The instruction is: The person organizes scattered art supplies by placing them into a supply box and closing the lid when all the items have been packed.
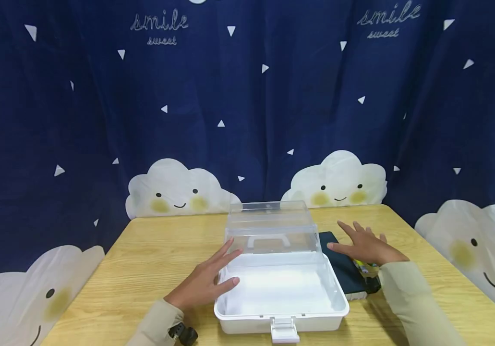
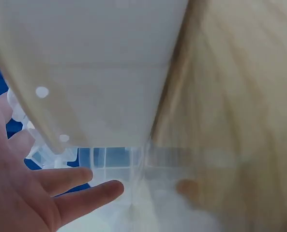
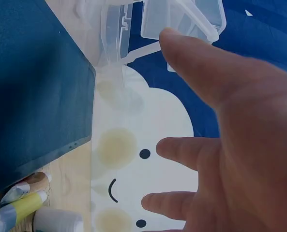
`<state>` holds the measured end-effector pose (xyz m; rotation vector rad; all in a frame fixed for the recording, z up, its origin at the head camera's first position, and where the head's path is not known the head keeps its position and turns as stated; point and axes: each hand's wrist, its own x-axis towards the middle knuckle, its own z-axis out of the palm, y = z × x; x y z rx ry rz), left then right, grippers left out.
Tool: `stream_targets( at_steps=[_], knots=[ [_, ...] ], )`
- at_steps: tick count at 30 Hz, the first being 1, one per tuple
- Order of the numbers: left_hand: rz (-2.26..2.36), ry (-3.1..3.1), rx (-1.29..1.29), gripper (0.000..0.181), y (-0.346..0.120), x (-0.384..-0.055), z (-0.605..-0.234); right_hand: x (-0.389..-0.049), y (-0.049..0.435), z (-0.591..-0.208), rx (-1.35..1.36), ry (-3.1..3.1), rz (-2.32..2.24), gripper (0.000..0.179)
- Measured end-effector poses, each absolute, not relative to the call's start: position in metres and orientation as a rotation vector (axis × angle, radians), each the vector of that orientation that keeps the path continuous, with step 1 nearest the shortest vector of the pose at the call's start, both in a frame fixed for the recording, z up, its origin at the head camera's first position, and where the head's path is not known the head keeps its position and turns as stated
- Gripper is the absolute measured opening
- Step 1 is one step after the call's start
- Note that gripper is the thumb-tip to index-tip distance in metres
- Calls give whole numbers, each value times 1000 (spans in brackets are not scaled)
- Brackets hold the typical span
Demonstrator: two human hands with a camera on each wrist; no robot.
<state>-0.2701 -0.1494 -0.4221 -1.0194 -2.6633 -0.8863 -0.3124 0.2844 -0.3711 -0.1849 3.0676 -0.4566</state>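
Observation:
A white plastic storage box (image 1: pixel 279 288) sits in the middle of the table, its inside bare. Its see-through lid (image 1: pixel 269 218) is swung back and has a white handle (image 1: pixel 269 240). My left hand (image 1: pixel 206 283) is at the box's left side, fingers spread and straight near the rim; the left wrist view has it beside the white side wall (image 2: pixel 97 101). Over a dark blue flat item (image 1: pixel 342 269), to the right of the box, hovers my right hand (image 1: pixel 368 247), fingers spread, nothing in it.
Paint tubes, one of them yellow (image 3: pixel 24 208), lie beside the dark blue item, near a white cylinder (image 3: pixel 58 221). A white latch (image 1: pixel 284 329) hangs at the box's front. Behind the wooden table (image 1: pixel 165 245) hangs a navy curtain (image 1: pixel 247 96) with clouds.

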Motion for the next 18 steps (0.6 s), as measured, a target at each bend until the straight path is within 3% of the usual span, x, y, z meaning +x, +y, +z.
stream_targets(
  at_steps=[5,13,18],
  knots=[
    [-915,-2678,-1018,57,-147,-270,-425,-315,288,-372,-190,3062,-419,102],
    [-954,-2575,-1037,30,-145,-277,-431,-315,290,-366,-183,3045,-425,102],
    [-1007,-2579,-991,29,-148,-274,-435,-315,286,-366,-181,3023,-429,102]
  ],
)
